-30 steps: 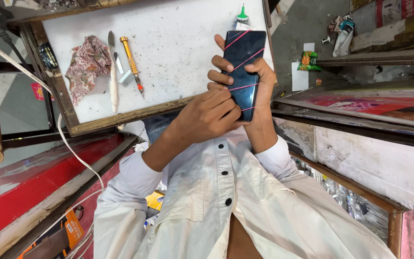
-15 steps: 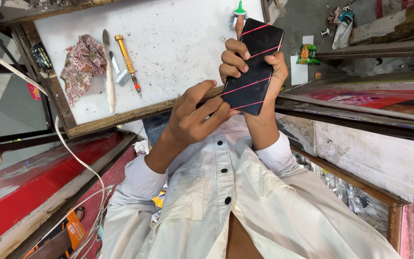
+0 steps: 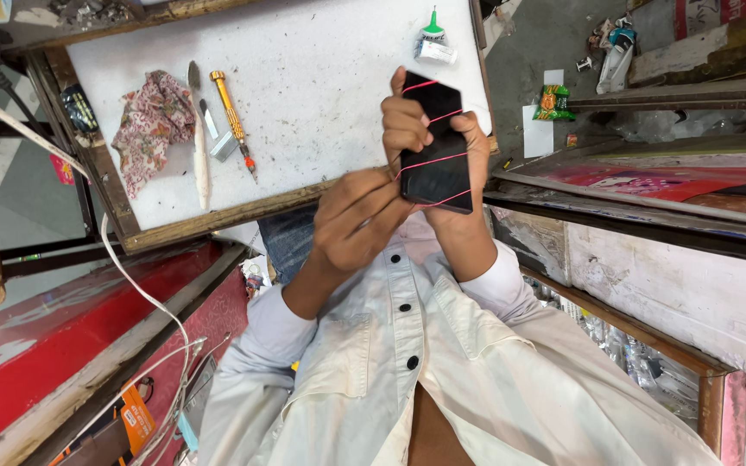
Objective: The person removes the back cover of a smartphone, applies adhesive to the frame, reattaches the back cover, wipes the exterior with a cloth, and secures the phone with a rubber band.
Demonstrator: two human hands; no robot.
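Note:
My right hand holds a black phone upright over the front edge of the white worktop. Its fingers wrap the phone's left edge and its thumb lies along the right edge. Several thin pink bands cross the phone's dark face. My left hand is curled against the phone's lower left corner, with fingertips on the phone where the bands cross. Both arms wear white shirt sleeves.
On the worktop lie a floral cloth, a yellow-handled screwdriver, a pale blade tool and a green-capped glue tube. A white cable hangs at left over a red counter. A green packet lies on the floor.
The phone tilted to the right, then came back nearly upright and a little lower, toward my chest. Both hands stayed on it.

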